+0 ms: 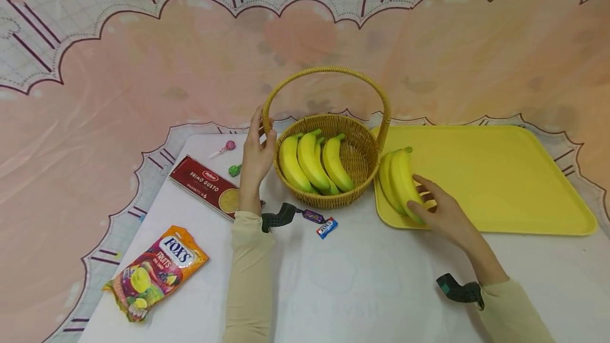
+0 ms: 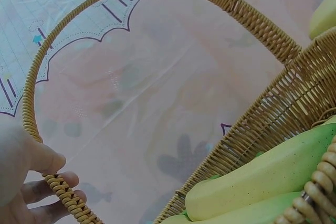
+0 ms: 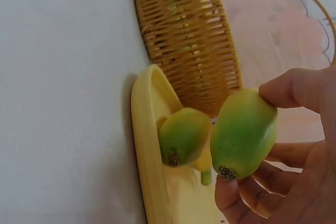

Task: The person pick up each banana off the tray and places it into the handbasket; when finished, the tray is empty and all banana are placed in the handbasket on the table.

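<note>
A wicker basket (image 1: 316,201) with a tall arched handle (image 1: 329,69) holds several yellow bananas (image 1: 292,165). My left hand (image 1: 257,158) grips the left side of the handle; in the left wrist view its thumb and fingers close round the woven strip. To the basket's right, my right hand (image 1: 443,208) holds a banana (image 1: 404,179) between thumb and fingers, over the yellow tray's left end. In the right wrist view the held banana's green end (image 3: 244,135) faces the camera. Another banana (image 3: 184,136) lies beside it on the tray.
The yellow tray (image 1: 491,179) reaches far right across the white table (image 1: 333,279). Left lie a red spaghetti box (image 1: 202,184), an orange bag of fruit candy (image 1: 157,274), a pink lollipop (image 1: 230,145) and a green sweet (image 1: 235,170). Small wrapped candies (image 1: 326,227) lie before the basket.
</note>
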`<action>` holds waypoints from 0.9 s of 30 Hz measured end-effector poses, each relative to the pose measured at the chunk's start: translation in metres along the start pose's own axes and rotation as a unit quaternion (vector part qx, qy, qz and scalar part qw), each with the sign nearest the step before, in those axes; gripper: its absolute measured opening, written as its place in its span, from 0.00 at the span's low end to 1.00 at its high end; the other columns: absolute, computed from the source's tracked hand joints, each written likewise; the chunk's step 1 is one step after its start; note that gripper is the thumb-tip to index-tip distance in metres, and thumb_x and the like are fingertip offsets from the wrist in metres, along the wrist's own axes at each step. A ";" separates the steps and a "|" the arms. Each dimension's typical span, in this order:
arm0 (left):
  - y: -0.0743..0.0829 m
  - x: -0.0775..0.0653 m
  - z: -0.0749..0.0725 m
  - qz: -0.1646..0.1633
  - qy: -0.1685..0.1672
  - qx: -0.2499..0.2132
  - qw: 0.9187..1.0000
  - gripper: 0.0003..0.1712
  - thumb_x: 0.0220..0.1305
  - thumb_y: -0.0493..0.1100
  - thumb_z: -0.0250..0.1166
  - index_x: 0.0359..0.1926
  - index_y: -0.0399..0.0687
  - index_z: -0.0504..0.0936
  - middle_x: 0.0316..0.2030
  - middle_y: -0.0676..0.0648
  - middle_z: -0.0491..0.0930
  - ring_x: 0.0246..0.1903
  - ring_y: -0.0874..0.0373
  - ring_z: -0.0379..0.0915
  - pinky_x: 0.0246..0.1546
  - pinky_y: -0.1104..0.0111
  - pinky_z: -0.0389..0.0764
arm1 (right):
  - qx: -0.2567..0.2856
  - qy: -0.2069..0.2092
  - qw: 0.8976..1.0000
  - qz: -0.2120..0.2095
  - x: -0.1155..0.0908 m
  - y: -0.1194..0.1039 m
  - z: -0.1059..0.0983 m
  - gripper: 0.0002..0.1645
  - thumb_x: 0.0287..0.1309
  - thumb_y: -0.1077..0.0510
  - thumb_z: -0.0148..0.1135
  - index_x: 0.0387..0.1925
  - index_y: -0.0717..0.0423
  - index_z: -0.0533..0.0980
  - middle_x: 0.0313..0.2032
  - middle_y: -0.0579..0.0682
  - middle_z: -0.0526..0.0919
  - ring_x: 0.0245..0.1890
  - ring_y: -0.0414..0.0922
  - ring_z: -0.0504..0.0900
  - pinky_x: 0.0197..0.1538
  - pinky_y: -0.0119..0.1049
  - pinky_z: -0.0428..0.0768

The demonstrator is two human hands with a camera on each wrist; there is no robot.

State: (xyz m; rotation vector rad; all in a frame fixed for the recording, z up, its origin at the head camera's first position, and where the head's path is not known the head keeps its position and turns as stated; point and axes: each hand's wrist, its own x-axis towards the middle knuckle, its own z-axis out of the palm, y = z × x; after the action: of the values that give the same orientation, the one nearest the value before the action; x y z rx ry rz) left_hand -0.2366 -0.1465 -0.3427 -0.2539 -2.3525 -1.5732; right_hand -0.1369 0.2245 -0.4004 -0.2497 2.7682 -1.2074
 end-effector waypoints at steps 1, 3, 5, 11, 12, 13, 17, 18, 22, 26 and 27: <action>0.005 -0.002 -0.001 -0.001 -0.002 -0.002 1.000 0.33 0.70 0.36 0.48 0.73 0.56 0.51 0.63 0.37 0.67 0.64 0.44 0.63 0.62 0.48 0.68 | 0.000 -0.002 1.000 -0.002 -0.001 -0.001 0.001 0.41 0.64 0.46 0.54 0.71 0.58 0.53 0.58 0.63 0.68 0.53 0.56 0.70 0.47 0.44 0.75; 0.013 -0.005 -0.002 -0.003 -0.004 -0.006 1.000 0.33 0.70 0.35 0.48 0.73 0.52 0.51 0.63 0.35 0.66 0.65 0.42 0.63 0.62 0.48 0.68 | -0.002 -0.005 1.000 -0.008 -0.003 -0.003 0.003 0.41 0.64 0.46 0.55 0.71 0.59 0.54 0.57 0.62 0.69 0.53 0.55 0.70 0.47 0.43 0.75; 0.022 -0.009 -0.003 -0.005 -0.006 -0.005 1.000 0.33 0.70 0.34 0.48 0.73 0.48 0.51 0.63 0.34 0.66 0.64 0.41 0.62 0.62 0.48 0.68 | -0.006 -0.005 1.000 -0.016 -0.005 -0.006 0.005 0.40 0.64 0.47 0.55 0.70 0.59 0.54 0.57 0.62 0.69 0.52 0.55 0.71 0.46 0.41 0.76; 0.030 -0.012 -0.004 -0.007 -0.005 0.002 1.000 0.33 0.69 0.34 0.48 0.73 0.46 0.51 0.62 0.33 0.67 0.64 0.40 0.62 0.63 0.49 0.67 | -0.006 -0.006 0.999 -0.047 -0.015 -0.022 0.008 0.39 0.63 0.50 0.57 0.70 0.58 0.57 0.55 0.59 0.72 0.50 0.51 0.73 0.43 0.31 0.76; 0.030 -0.011 -0.004 -0.007 -0.004 0.003 1.000 0.33 0.69 0.35 0.48 0.73 0.48 0.51 0.62 0.33 0.67 0.64 0.40 0.62 0.63 0.49 0.67 | -0.001 -0.008 0.999 -0.052 -0.017 -0.025 0.009 0.38 0.63 0.50 0.58 0.70 0.58 0.57 0.54 0.58 0.72 0.49 0.51 0.73 0.42 0.31 0.76; 0.030 -0.011 -0.004 -0.008 -0.004 0.003 1.000 0.33 0.70 0.35 0.48 0.73 0.49 0.51 0.62 0.33 0.67 0.64 0.40 0.63 0.63 0.49 0.67 | 0.003 -0.010 0.998 -0.058 -0.018 -0.029 0.009 0.38 0.62 0.50 0.58 0.70 0.58 0.57 0.54 0.58 0.72 0.49 0.50 0.73 0.42 0.31 0.76; 0.030 -0.010 -0.004 -0.011 -0.004 0.003 1.000 0.32 0.70 0.36 0.48 0.72 0.51 0.52 0.62 0.34 0.67 0.64 0.40 0.62 0.63 0.48 0.67 | 0.011 -0.018 0.997 -0.077 -0.019 -0.039 0.012 0.37 0.62 0.52 0.59 0.69 0.56 0.58 0.53 0.56 0.73 0.48 0.49 0.73 0.42 0.33 0.75; 0.029 -0.010 -0.004 -0.011 -0.004 0.003 1.000 0.32 0.70 0.36 0.48 0.72 0.51 0.52 0.62 0.34 0.67 0.64 0.40 0.62 0.63 0.48 0.67 | 0.012 -0.019 0.996 -0.082 -0.018 -0.041 0.012 0.37 0.62 0.52 0.59 0.69 0.56 0.58 0.53 0.56 0.73 0.48 0.48 0.73 0.43 0.33 0.75; 0.029 -0.010 -0.004 -0.012 -0.003 0.003 1.000 0.33 0.70 0.35 0.48 0.73 0.50 0.52 0.62 0.33 0.67 0.64 0.40 0.63 0.62 0.48 0.67 | 0.013 -0.021 0.995 -0.095 -0.012 -0.045 0.018 0.37 0.62 0.53 0.59 0.69 0.56 0.58 0.53 0.56 0.74 0.48 0.48 0.74 0.44 0.35 0.75; 0.030 -0.011 -0.004 -0.012 -0.003 -0.001 1.000 0.33 0.70 0.35 0.48 0.73 0.50 0.52 0.61 0.34 0.68 0.64 0.40 0.63 0.62 0.49 0.67 | 0.013 -0.025 0.995 -0.097 -0.002 -0.052 0.023 0.37 0.62 0.52 0.59 0.69 0.56 0.58 0.54 0.55 0.74 0.48 0.48 0.74 0.46 0.39 0.76; 0.030 -0.011 -0.005 -0.012 -0.003 -0.002 1.000 0.33 0.70 0.35 0.48 0.73 0.50 0.52 0.61 0.34 0.68 0.64 0.41 0.62 0.62 0.49 0.67 | 0.012 -0.026 0.995 -0.097 0.001 -0.054 0.024 0.37 0.62 0.52 0.58 0.69 0.56 0.58 0.54 0.54 0.74 0.48 0.48 0.74 0.46 0.39 0.77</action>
State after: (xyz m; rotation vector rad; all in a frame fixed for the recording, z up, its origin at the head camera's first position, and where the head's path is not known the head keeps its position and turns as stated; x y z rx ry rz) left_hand -0.2164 -0.1390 -0.3183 -0.2328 -2.3670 -1.5899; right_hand -0.1285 0.1712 -0.3767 -0.5511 2.7343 -1.2544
